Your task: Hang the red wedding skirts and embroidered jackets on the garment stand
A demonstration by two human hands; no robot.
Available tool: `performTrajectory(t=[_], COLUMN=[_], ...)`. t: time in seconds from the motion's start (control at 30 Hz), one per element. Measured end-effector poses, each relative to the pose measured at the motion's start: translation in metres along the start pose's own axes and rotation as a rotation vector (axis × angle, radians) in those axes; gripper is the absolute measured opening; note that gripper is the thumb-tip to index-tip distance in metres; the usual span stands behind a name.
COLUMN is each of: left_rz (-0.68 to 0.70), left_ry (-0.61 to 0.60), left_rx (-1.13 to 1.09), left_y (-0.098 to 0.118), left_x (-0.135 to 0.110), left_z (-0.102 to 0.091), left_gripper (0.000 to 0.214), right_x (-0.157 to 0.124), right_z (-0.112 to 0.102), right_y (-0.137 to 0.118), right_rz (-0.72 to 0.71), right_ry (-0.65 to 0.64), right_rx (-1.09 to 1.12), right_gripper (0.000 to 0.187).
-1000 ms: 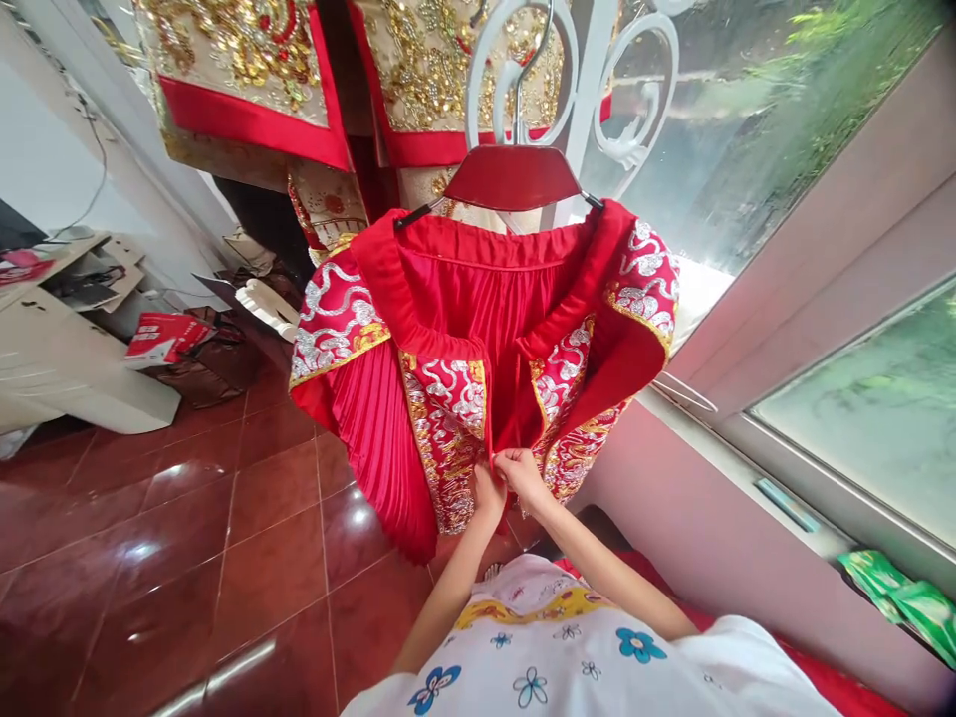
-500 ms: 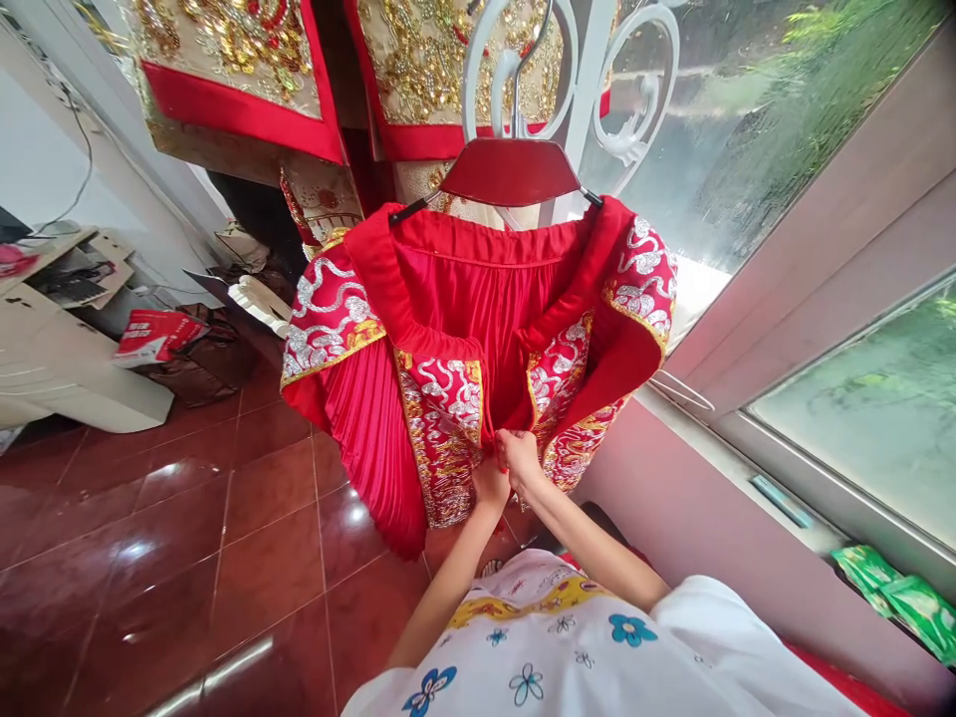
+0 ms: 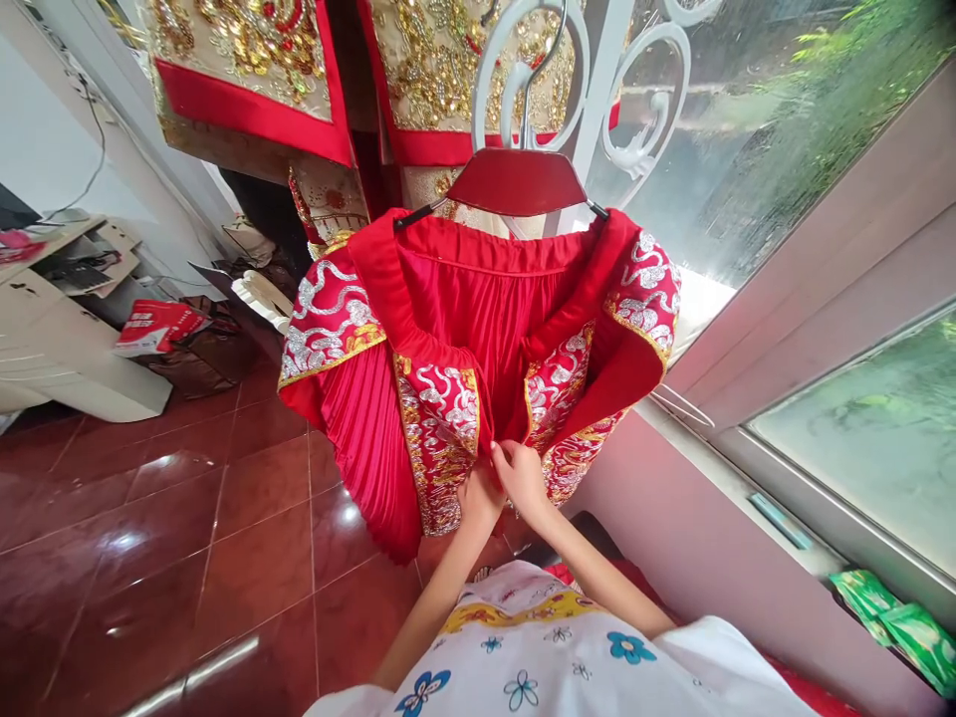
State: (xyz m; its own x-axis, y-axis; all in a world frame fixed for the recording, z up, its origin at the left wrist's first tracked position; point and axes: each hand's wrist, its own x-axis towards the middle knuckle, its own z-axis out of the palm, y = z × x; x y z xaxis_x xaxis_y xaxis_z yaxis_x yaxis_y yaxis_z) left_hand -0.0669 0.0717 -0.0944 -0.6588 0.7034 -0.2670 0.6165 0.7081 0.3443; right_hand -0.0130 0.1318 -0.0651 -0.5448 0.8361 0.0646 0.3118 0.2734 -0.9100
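Note:
A red pleated garment [image 3: 478, 339] with silver and gold embroidered panels hangs from a dark red hanger [image 3: 515, 184] hooked on a white scrolled window grille [image 3: 634, 110]. My left hand [image 3: 478, 498] and my right hand [image 3: 523, 476] are pressed together at the garment's front opening. Both pinch the edges of the two embroidered front panels where they meet. The fingertips are partly hidden in the fabric.
Two gold-sequined garments with red borders [image 3: 246, 70] hang behind. A white desk [image 3: 60, 349] with papers and a red booklet [image 3: 153, 324] stands at the left. The floor is glossy red tile [image 3: 186, 558]. A window sill [image 3: 747, 468] runs along the right, with green packets [image 3: 896, 617] on it.
My hands stayed together at the garment's front opening, shifting slightly up and then back down. The view moved a little.

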Motion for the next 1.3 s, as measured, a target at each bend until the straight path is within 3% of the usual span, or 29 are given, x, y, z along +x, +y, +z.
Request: performTrajectory(t=[0.13,0.2,0.3,0.37,0.43,0.53,0.63,0.73,0.83,0.97,1.07,1.17,1.3], left_rz=[0.148,0.288,0.490,0.485,0.405,0.366,0.468,0.652,0.805,0.856,0.885,0.953,0.954], left_ry=[0.061,0.284,0.667,0.770,0.770,0.687,0.578,0.519,0.509,0.524,0.591,0.619,0.495], left_rx=[-0.048,-0.045,0.147,0.253,0.309,0.370,0.445,0.534,0.611,0.637,0.482,0.141,-0.215], left_y=[0.007,0.020,0.042,0.052,0.054,0.046,0.034,0.025,0.017,0.016,0.024,0.032,0.035], left_x=[-0.031,-0.039,-0.028,-0.009,0.008,0.013,-0.005,-0.029,-0.046,-0.051,-0.041,-0.024,-0.011], left_z=[-0.069,-0.112,-0.162,-0.177,-0.179,-0.175,-0.180,-0.196,-0.214,-0.226,-0.216,-0.197,-0.187], left_gripper=[0.025,0.023,0.027,0.029,0.040,0.057,0.035,0.019,0.019,0.026,0.028,0.025,0.018], right_x=[-0.001,0.016,0.054,0.076,0.084,0.072,0.046,0.029,0.030,0.038,0.035,0.033,0.041], right_z=[-0.040,-0.061,-0.080,-0.085,-0.088,-0.098,-0.118,-0.138,-0.151,-0.154,-0.144,-0.126,-0.107], right_y=[-0.060,-0.090,-0.118,-0.121,-0.117,-0.111,-0.117,-0.123,-0.119,-0.112,-0.117,-0.120,-0.114], right_rz=[-0.542,-0.749,-0.824,-0.788,-0.758,-0.797,-0.884,-0.924,-0.884,-0.922,-0.957,-0.935,-0.936], right_ry=[0.215,0.335,0.308,0.257,0.220,0.150,0.108,0.059,-0.033,-0.161,-0.154,-0.046,0.017], right_rx=[-0.283,-0.490,-0.874,-1.063,-1.183,-1.279,-1.314,-1.287,-1.161,-0.735,-0.379,-0.169,-0.098], right_gripper=[0.024,0.024,0.020,0.016,0.022,0.024,0.008,0.018,0.017,0.021,0.013,0.005,0.008])
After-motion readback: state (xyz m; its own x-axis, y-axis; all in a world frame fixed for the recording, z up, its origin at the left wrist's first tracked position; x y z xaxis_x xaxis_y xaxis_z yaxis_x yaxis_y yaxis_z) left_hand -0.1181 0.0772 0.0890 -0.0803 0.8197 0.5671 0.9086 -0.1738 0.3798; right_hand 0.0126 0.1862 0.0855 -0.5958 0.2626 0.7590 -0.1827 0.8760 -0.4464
